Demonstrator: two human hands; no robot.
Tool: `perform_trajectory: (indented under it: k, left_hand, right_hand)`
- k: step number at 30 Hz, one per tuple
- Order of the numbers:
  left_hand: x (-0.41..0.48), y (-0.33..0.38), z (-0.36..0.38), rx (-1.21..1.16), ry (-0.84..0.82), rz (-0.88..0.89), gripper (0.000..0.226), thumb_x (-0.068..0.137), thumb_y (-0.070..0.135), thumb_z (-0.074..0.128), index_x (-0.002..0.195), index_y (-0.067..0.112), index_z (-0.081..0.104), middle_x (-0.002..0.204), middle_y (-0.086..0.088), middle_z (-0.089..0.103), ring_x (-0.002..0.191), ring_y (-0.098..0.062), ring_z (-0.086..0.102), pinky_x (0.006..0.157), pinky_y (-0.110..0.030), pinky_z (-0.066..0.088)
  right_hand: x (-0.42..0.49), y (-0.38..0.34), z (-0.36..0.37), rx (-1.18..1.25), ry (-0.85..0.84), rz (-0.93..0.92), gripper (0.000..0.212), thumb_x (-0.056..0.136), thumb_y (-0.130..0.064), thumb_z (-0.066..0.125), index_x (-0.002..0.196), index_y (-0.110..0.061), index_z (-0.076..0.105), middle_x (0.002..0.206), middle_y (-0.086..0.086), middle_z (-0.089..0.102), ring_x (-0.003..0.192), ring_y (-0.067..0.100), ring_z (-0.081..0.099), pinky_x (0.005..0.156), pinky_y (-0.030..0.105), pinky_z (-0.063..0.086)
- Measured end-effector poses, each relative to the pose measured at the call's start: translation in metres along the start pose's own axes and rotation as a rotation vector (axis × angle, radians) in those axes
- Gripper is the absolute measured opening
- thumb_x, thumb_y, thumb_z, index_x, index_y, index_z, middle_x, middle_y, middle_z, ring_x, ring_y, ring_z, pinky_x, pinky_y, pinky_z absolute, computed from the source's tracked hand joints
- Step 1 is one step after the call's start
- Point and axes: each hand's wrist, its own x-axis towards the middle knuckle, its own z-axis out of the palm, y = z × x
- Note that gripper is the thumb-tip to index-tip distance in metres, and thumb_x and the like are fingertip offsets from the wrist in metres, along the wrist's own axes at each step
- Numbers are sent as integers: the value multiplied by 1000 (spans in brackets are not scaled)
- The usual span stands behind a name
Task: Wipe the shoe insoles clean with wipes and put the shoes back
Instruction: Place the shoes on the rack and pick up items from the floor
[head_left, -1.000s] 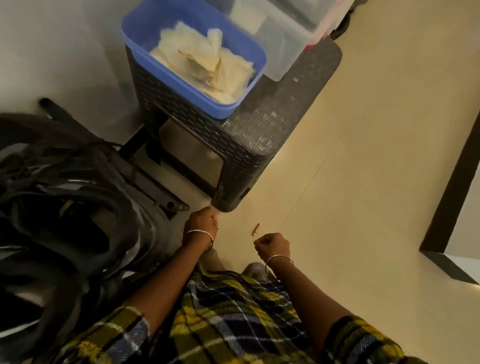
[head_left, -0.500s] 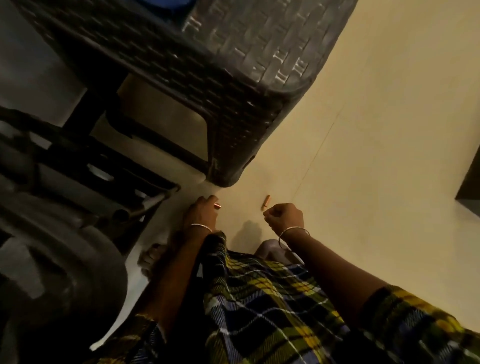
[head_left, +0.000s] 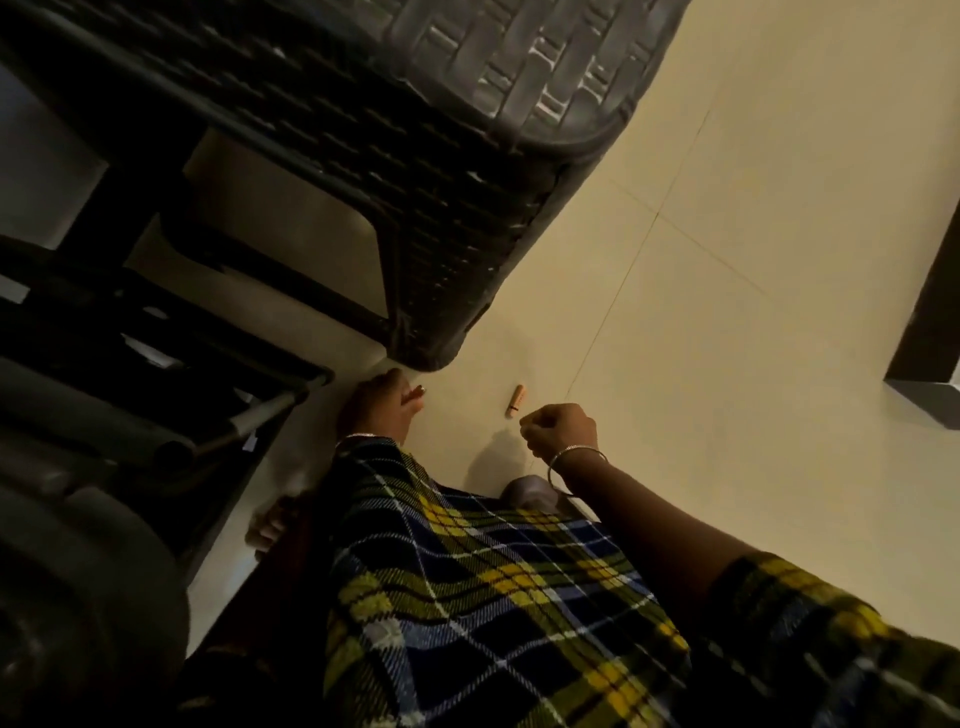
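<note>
No shoe, insole or wipe shows in the head view. My left hand (head_left: 379, 405) hangs low over the floor just below the corner of the black woven stool (head_left: 467, 208), its fingers loosely curled with nothing in them. My right hand (head_left: 561, 431) is curled into a fist over the floor to the right, and nothing shows in it. A small orange object (head_left: 516, 401) lies on the cream floor (head_left: 727, 364) between my hands, close to the right one.
A dark metal rack (head_left: 156, 364) with dark bulky things fills the left side. My plaid garment (head_left: 493, 597) covers the lower middle, with my feet (head_left: 267, 530) beside it. A dark skirting edge (head_left: 930, 332) runs at the right.
The view has dropped and moved closer to the floor, so the blue tub of wipes on the stool has left the frame. Both hands have stayed low near the stool's corner.
</note>
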Motion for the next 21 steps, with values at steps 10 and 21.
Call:
perform_trajectory:
  k: [10, 21]
  left_hand:
    - [-56, 63, -22, -687, 82, -96, 19, 87, 29, 70, 96, 14, 61, 84, 2, 69, 74, -10, 66, 66, -26, 52]
    - [-95, 96, -61, -663, -74, -70, 19, 87, 31, 70, 90, 16, 59, 87, -5, 75, 69, -15, 71, 61, -25, 53]
  right_hand:
    - [57, -12, 32, 103, 134, 287, 45, 73, -48, 82, 95, -9, 70, 93, 9, 70, 89, 27, 69, 68, 30, 51]
    - [31, -19, 19, 262, 131, 128, 20, 74, -32, 79, 74, -19, 65, 78, 4, 72, 79, 26, 71, 79, 46, 60]
